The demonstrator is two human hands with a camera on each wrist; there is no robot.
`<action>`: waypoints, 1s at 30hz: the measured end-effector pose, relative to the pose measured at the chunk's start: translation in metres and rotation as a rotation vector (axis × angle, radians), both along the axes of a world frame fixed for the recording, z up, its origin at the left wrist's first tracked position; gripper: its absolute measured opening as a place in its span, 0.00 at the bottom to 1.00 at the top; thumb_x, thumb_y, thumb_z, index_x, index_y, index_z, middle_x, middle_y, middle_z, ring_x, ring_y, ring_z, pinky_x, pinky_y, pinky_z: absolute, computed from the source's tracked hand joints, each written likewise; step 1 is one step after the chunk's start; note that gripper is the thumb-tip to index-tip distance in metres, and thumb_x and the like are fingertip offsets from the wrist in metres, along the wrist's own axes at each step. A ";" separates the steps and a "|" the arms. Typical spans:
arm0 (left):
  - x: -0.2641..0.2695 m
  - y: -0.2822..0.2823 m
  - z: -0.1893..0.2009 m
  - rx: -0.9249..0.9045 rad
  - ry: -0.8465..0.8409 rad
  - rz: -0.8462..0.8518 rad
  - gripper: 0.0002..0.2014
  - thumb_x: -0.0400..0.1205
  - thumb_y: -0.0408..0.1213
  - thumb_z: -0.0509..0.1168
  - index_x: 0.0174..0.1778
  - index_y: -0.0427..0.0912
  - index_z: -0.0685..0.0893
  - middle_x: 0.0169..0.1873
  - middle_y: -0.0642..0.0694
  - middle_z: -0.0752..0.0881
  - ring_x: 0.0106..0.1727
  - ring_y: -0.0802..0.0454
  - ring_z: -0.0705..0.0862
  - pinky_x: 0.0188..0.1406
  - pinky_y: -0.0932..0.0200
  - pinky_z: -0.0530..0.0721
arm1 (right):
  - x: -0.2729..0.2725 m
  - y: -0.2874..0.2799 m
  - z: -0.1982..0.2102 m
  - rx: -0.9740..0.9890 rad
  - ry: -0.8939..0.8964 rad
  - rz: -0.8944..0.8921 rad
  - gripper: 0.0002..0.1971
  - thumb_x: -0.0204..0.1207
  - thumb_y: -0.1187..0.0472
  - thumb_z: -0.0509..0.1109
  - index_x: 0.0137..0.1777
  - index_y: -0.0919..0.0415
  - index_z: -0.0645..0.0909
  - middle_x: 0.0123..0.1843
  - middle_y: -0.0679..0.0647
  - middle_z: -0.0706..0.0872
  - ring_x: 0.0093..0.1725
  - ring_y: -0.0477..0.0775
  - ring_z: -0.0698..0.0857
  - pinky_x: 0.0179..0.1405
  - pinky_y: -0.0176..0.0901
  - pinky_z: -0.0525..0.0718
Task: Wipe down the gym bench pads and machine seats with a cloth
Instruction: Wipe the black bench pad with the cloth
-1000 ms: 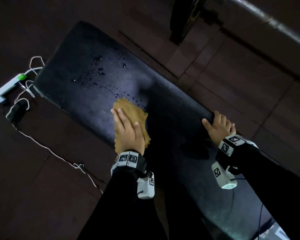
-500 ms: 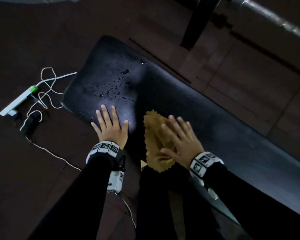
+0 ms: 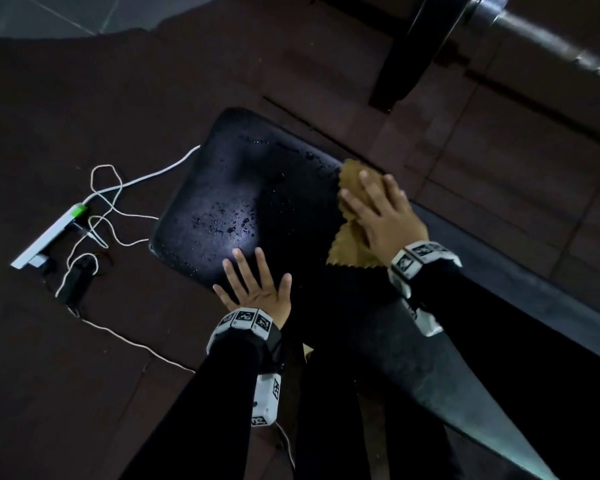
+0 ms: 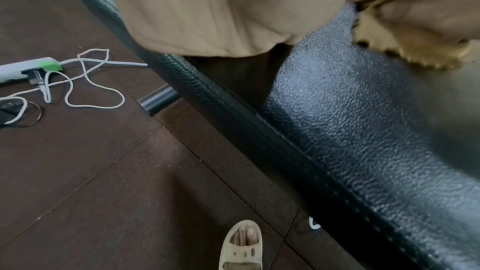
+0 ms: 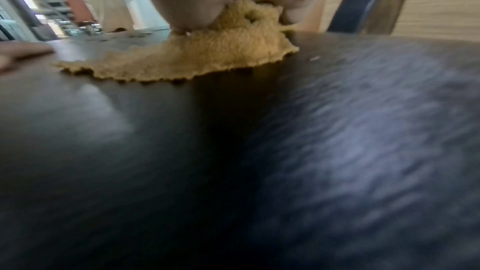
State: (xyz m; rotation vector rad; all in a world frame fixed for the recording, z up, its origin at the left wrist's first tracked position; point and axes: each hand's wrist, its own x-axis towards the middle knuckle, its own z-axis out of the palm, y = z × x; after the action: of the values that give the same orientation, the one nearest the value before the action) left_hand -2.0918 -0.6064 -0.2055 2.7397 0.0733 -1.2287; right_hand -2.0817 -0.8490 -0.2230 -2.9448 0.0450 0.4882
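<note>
A long black bench pad (image 3: 243,188) runs from upper left to lower right, with water droplets on its far end. A tan cloth (image 3: 347,244) with a zigzag edge lies on the pad near its far long edge. My right hand (image 3: 378,209) presses flat on the cloth, fingers straight and spread. The left hand (image 3: 253,289) rests flat on the pad's near edge, fingers spread, holding nothing. The left wrist view shows the pad's grained surface (image 4: 363,130) and the cloth (image 4: 405,48) under the right hand. In the right wrist view the cloth (image 5: 197,59) lies spread beneath the palm.
A white power strip (image 3: 49,233) with a green end and tangled white cables (image 3: 111,209) lies on the dark floor left of the bench. A black upright (image 3: 406,46) and a metal bar (image 3: 551,46) stand beyond the bench. My sandalled foot (image 4: 241,247) stands beside it.
The cloth passed from the left hand to the right hand. The right hand has pushed it toward the pad's far edge. The left hand now rests flat on the near edge.
</note>
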 end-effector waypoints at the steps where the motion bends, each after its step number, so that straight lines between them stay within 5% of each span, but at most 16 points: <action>1: 0.001 0.000 0.001 -0.005 0.013 -0.004 0.33 0.84 0.62 0.38 0.71 0.56 0.20 0.67 0.47 0.14 0.77 0.44 0.21 0.73 0.35 0.26 | -0.002 -0.013 -0.002 -0.023 0.035 -0.070 0.35 0.80 0.62 0.56 0.82 0.41 0.45 0.85 0.52 0.45 0.82 0.69 0.48 0.77 0.64 0.57; 3: 0.001 -0.001 0.003 -0.007 0.043 -0.010 0.33 0.84 0.61 0.37 0.71 0.55 0.20 0.67 0.47 0.13 0.73 0.46 0.17 0.73 0.35 0.25 | -0.017 -0.034 -0.002 -0.056 0.139 -0.197 0.37 0.79 0.66 0.55 0.81 0.41 0.41 0.85 0.52 0.40 0.82 0.66 0.45 0.79 0.62 0.56; 6: 0.003 -0.001 0.005 -0.002 0.070 -0.019 0.34 0.84 0.62 0.36 0.72 0.54 0.19 0.67 0.46 0.13 0.70 0.47 0.15 0.72 0.35 0.24 | -0.060 -0.040 0.010 -0.042 0.071 -0.251 0.31 0.78 0.68 0.53 0.82 0.52 0.55 0.84 0.61 0.52 0.80 0.73 0.54 0.75 0.69 0.62; 9: 0.004 -0.001 0.006 -0.011 0.090 -0.024 0.34 0.84 0.62 0.35 0.72 0.54 0.18 0.67 0.45 0.12 0.69 0.46 0.14 0.71 0.35 0.23 | -0.101 -0.021 0.018 -0.052 0.070 -0.145 0.28 0.78 0.58 0.49 0.78 0.62 0.65 0.79 0.70 0.61 0.75 0.82 0.62 0.64 0.77 0.71; 14: 0.004 0.000 0.009 -0.007 0.105 -0.021 0.34 0.84 0.62 0.35 0.72 0.54 0.18 0.68 0.45 0.13 0.71 0.45 0.15 0.72 0.34 0.24 | -0.105 0.038 0.010 0.078 0.050 -0.114 0.32 0.81 0.38 0.44 0.79 0.53 0.64 0.82 0.65 0.57 0.77 0.80 0.56 0.69 0.76 0.59; 21: 0.009 -0.003 0.025 -0.002 0.161 -0.021 0.38 0.62 0.66 0.13 0.68 0.54 0.14 0.63 0.45 0.08 0.69 0.45 0.14 0.71 0.34 0.24 | -0.024 0.034 0.004 0.082 -0.030 -0.077 0.25 0.83 0.47 0.50 0.80 0.45 0.62 0.83 0.56 0.56 0.80 0.72 0.57 0.73 0.69 0.62; 24: 0.010 -0.004 0.031 0.004 0.176 -0.023 0.43 0.56 0.67 0.06 0.68 0.53 0.13 0.64 0.44 0.10 0.70 0.44 0.15 0.72 0.33 0.26 | -0.011 0.010 0.006 0.102 -0.071 -0.074 0.25 0.82 0.54 0.61 0.79 0.45 0.64 0.83 0.55 0.59 0.79 0.72 0.59 0.71 0.69 0.66; 27: 0.012 -0.007 0.034 0.037 0.207 -0.030 0.48 0.48 0.67 0.00 0.67 0.53 0.13 0.61 0.44 0.08 0.69 0.44 0.15 0.72 0.33 0.27 | -0.019 -0.009 0.006 0.072 -0.061 -0.118 0.27 0.81 0.58 0.63 0.79 0.46 0.62 0.83 0.56 0.59 0.79 0.73 0.59 0.73 0.68 0.66; 30: 0.012 -0.009 0.032 0.051 0.204 -0.025 0.43 0.56 0.68 0.05 0.69 0.52 0.14 0.60 0.45 0.08 0.70 0.45 0.15 0.73 0.33 0.28 | -0.044 -0.017 0.004 0.049 -0.026 -0.206 0.28 0.81 0.60 0.62 0.79 0.46 0.59 0.83 0.56 0.54 0.80 0.73 0.56 0.75 0.69 0.61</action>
State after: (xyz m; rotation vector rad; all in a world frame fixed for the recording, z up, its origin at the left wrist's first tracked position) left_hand -2.0798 -0.6154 -0.1735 2.6557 0.0926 -1.5303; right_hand -2.1260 -0.8664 -0.2189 -2.8557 0.3242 0.4141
